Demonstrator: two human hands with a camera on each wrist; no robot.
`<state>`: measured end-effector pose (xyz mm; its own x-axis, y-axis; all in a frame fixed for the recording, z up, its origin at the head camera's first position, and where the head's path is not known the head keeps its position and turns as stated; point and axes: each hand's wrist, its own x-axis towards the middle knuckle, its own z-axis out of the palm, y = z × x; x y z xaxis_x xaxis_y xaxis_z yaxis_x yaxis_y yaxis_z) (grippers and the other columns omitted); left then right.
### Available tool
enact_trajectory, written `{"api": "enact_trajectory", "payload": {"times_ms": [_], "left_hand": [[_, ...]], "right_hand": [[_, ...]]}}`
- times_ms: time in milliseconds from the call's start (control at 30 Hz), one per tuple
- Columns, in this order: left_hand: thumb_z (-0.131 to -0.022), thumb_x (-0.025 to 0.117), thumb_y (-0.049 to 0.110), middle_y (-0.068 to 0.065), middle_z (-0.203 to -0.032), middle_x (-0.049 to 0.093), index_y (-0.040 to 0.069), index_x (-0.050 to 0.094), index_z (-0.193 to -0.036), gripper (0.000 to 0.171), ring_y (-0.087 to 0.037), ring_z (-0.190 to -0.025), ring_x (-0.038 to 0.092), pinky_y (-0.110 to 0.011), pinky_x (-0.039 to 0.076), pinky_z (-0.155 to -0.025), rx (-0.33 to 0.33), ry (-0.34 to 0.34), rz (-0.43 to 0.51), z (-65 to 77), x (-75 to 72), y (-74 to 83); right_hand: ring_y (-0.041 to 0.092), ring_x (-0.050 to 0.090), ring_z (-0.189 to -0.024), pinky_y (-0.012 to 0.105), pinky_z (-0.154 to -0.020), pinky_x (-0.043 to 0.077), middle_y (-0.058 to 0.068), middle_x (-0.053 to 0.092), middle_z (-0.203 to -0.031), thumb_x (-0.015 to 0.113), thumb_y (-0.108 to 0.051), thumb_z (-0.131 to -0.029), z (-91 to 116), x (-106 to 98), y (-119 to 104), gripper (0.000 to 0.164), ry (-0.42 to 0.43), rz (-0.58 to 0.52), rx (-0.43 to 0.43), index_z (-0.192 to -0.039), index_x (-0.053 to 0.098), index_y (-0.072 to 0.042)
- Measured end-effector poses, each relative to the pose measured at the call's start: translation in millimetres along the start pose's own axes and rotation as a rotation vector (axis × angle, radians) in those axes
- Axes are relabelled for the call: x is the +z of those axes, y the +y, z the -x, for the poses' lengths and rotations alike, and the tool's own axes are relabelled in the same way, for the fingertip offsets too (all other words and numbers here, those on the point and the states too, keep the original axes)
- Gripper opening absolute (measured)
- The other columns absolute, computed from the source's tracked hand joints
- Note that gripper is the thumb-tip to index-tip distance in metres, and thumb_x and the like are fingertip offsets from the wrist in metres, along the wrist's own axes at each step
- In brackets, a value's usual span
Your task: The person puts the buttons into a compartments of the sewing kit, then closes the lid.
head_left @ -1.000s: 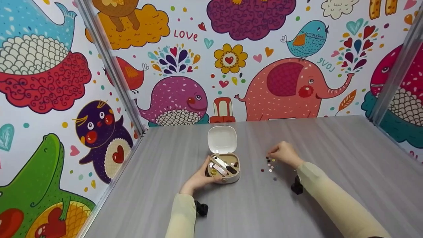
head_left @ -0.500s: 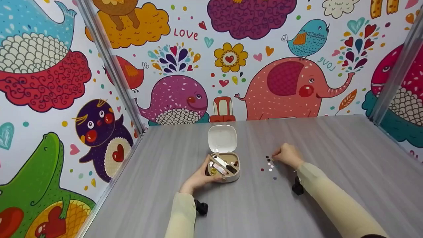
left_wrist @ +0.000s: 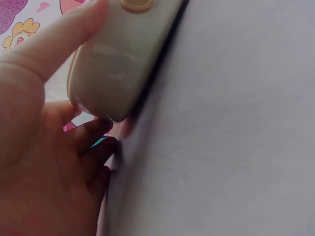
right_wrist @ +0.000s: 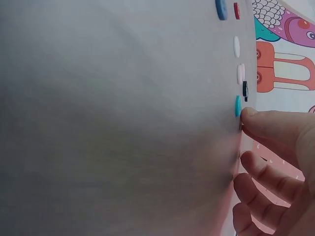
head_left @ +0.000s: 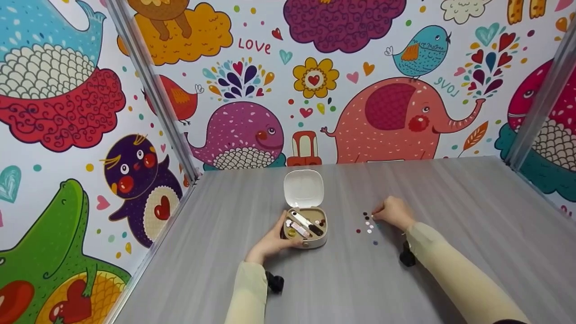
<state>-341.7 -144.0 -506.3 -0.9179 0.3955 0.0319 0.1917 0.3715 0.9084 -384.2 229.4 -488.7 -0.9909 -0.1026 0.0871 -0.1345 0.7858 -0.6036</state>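
My left hand [head_left: 272, 243] grips the left front corner of a small cream sewing box [head_left: 316, 243], thumb on its front and fingers round the side. Its white lid [head_left: 303, 189] stands raised behind. Inside lie a white-and-black tool [head_left: 308, 223], a short pinkish-white piece [head_left: 300, 229], gold discs [head_left: 291, 232] and some small buttons [head_left: 320, 222]. Right of the box, my right hand [head_left: 396, 213] pinches at a button low on the table, thumb and forefinger together; the fingertips mostly hide it. A teal button [right_wrist: 238, 106] lies right beside the thumb.
Several loose buttons are scattered left of my right hand, including a dark red one [head_left: 358, 231], a white one [head_left: 369, 231] and a blue one [head_left: 375, 243]. Patterned panels [head_left: 243, 135] border the grey table [head_left: 333, 288] at the back and sides.
My right hand has shifted slightly right and its fingertips have come down over the yellow button, which showed beside them earlier. My left hand and the box stay put.
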Motion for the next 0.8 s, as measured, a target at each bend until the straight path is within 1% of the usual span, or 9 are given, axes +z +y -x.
{"api": "enact_trajectory", "payload": {"times_ms": [167, 300, 467, 600, 700, 800], "left_hand": [[-0.076, 0.084, 0.031, -0.025, -0.158, 0.012, 0.001, 0.004, -0.155, 0.116, -0.041, -0.143, 0.015, -0.051, 0.016, -0.115, -0.007, -0.004, -0.002, 0.9, -0.2, 0.0], [-0.076, 0.084, 0.029, -0.025, -0.158, 0.011, 0.002, 0.004, -0.155, 0.116, -0.041, -0.143, 0.014, -0.051, 0.015, -0.115, -0.008, -0.004, 0.003, 1.0, -0.8, 1.1], [-0.077, 0.083, 0.028, -0.025, -0.158, 0.01, 0.002, 0.004, -0.155, 0.114, -0.042, -0.143, 0.013, -0.051, 0.015, -0.115, -0.009, -0.006, -0.009, 1.5, -0.8, 1.6], [-0.076, 0.084, 0.029, -0.024, -0.158, 0.01, 0.002, 0.004, -0.155, 0.115, -0.041, -0.143, 0.013, -0.051, 0.015, -0.115, -0.016, -0.007, -0.015, 0.9, -0.6, 1.4], [-0.077, 0.083, 0.031, -0.024, -0.158, 0.009, 0.002, 0.003, -0.155, 0.115, -0.041, -0.143, 0.012, -0.051, 0.015, -0.115, -0.02, -0.01, -0.01, 0.7, -0.9, 1.6], [-0.078, 0.082, 0.033, -0.024, -0.159, 0.008, 0.004, 0.003, -0.155, 0.114, -0.04, -0.143, 0.011, -0.051, 0.015, -0.115, -0.029, -0.011, -0.003, 1.2, -1.1, 1.6]], "right_hand": [[0.017, 0.065, -0.073, 0.04, -0.068, 0.055, 0.01, 0.074, -0.087, 0.078, -0.013, -0.079, 1.1, 1.2, 0.0, 0.015, -0.014, -0.024, 0.029, -0.09, 0.078, -0.002], [0.016, 0.063, -0.07, 0.036, -0.065, 0.054, 0.009, 0.073, -0.084, 0.077, -0.012, -0.079, -0.1, 1.4, -1.0, 0.013, -0.008, -0.016, 0.023, -0.089, 0.078, -0.003], [0.015, 0.057, -0.065, 0.03, -0.056, 0.047, 0.004, 0.07, -0.076, 0.076, -0.011, -0.078, -0.8, 0.7, -1.5, 0.008, -0.008, -0.015, 0.007, -0.083, 0.076, -0.004], [0.015, 0.053, -0.06, 0.027, -0.052, 0.041, 0.001, 0.064, -0.068, 0.076, -0.011, -0.078, -0.4, 0.4, 0.5, 0.007, -0.02, -0.063, 0.034, -0.078, 0.074, -0.004], [0.012, 0.049, -0.055, 0.026, -0.048, 0.038, -0.002, 0.058, -0.061, 0.075, -0.01, -0.076, 0.2, 0.3, 2.7, 0.007, 0.0, -0.081, 0.023, -0.072, 0.071, -0.005], [0.01, 0.043, -0.05, 0.025, -0.045, 0.033, -0.005, 0.052, -0.055, 0.072, -0.008, -0.074, 0.9, 0.4, 5.3, 0.01, 0.022, -0.089, -0.007, -0.066, 0.067, -0.005]]}}
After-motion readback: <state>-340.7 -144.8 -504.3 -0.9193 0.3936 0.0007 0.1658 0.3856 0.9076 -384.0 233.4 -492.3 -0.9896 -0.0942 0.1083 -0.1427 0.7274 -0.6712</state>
